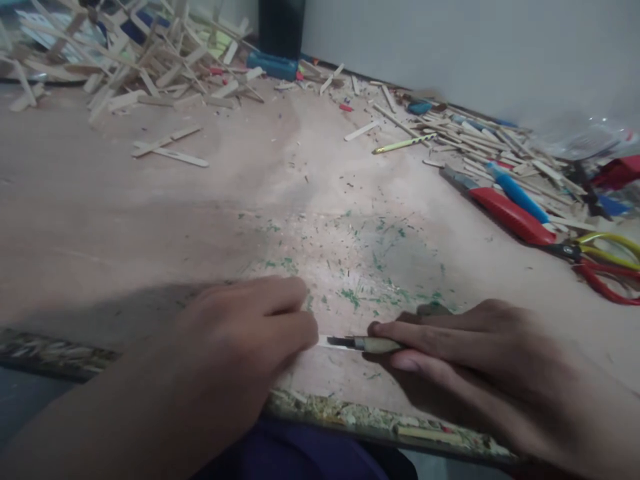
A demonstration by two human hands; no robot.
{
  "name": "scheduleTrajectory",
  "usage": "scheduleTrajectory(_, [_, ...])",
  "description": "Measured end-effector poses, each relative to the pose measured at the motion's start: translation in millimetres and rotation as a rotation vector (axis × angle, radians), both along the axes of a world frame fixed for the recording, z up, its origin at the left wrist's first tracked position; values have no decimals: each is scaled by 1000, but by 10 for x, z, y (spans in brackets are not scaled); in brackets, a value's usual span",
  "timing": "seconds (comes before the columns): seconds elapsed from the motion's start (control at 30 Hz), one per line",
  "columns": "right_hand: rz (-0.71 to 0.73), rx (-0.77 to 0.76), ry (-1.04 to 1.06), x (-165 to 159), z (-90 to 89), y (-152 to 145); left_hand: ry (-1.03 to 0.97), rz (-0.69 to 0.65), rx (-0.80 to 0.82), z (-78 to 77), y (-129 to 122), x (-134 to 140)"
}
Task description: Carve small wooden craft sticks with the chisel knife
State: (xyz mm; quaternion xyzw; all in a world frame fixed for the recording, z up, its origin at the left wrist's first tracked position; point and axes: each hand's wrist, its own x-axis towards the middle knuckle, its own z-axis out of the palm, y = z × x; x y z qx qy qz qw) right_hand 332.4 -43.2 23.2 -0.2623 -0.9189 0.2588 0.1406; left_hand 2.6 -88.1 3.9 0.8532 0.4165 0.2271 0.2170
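My right hand [465,360] is closed around a small carving knife [383,345] with a pale wooden handle, metal collar and short dark blade, which points left. Facing it, my left hand [250,333] is closed just above the tabletop, fingers pressed together. A thin whitish edge [323,341] shows between its fingertips and the blade; the rest is hidden, so I cannot make out what it belongs to. Green shavings [353,297] lie scattered on the wooden table [150,233] beyond both hands.
Crossed wooden sticks [170,147] lie at the left, with a tangled stick pile [145,60] behind. At the right are loose sticks [480,140], a yellow pencil [404,143], a red-handled cutter [510,213], a blue pen-like tool [517,193] and scissors [607,260]. The table's rough front edge [340,410] runs below my hands.
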Motion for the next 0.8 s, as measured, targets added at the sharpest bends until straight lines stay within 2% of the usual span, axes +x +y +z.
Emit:
scheduleTrajectory(0.1, [2,-54,40,-14,-14,40,-4,18,1,-21,-12,-5])
scheduleTrajectory(0.23, [-5,-15,52,84,-37,75,27,-16,-17,-39,-26,-32])
scheduleTrajectory(0.43, [40,37,-3,164,25,109,25,5,20,-67,-70,-42])
scheduleTrajectory(0.63, [-26,136,5,186,88,74,-13,-13,88,-112,-134,-14])
scheduleTrajectory(0.8, [-66,85,24,240,89,-28,-19,-50,104,-123,-159,-15])
